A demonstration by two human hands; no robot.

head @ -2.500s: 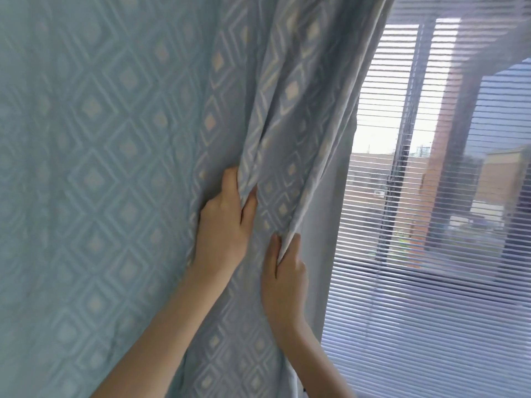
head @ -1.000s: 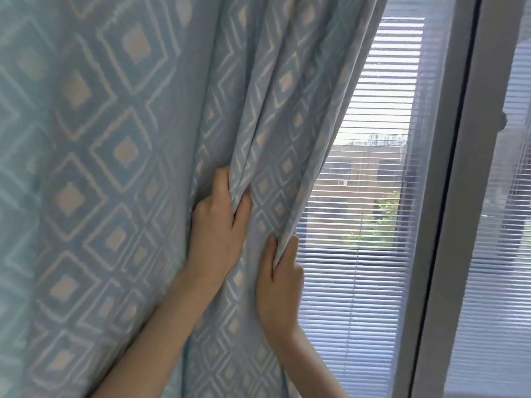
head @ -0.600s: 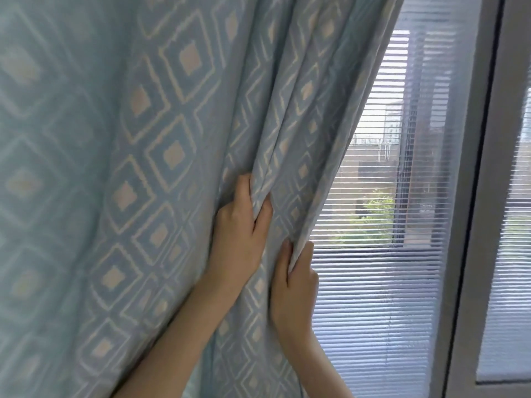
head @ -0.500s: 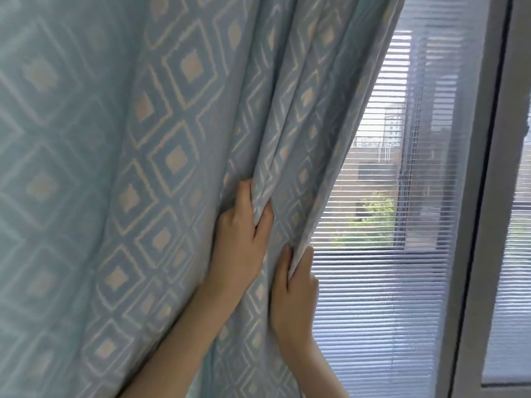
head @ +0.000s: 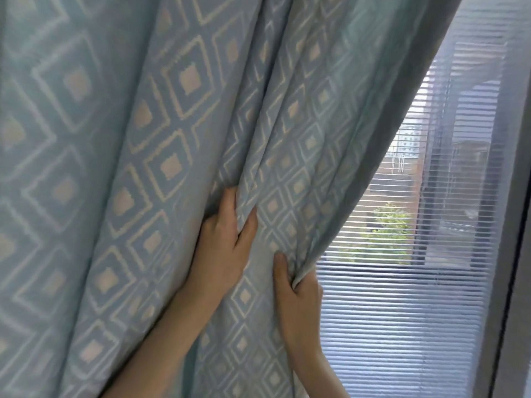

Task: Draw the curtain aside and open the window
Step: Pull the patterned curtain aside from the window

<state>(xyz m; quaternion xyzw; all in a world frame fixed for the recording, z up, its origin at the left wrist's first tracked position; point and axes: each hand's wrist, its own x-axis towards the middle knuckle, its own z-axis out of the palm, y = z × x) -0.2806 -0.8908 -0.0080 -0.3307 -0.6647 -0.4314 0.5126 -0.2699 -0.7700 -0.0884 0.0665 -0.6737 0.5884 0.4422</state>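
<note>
A pale blue curtain (head: 161, 179) with a cream diamond pattern fills the left two thirds of the head view, bunched into folds. My left hand (head: 227, 239) pinches one fold between thumb and fingers near the centre. Lower and to the right, my right hand (head: 298, 294) grips the curtain's free edge. Right of that edge the window (head: 402, 297) shows, its glass covered by closed-looking horizontal blind slats. No window handle is visible.
A grey vertical window frame post (head: 505, 254) runs down the far right. Through the slats I see brick buildings and a green bush (head: 388, 234) outside. A thin sheer layer hangs over the upper right of the glass.
Both hands have kept their grip on the curtain and carried it leftward. More of the slatted window and the grey frame post have come into sight on the right.
</note>
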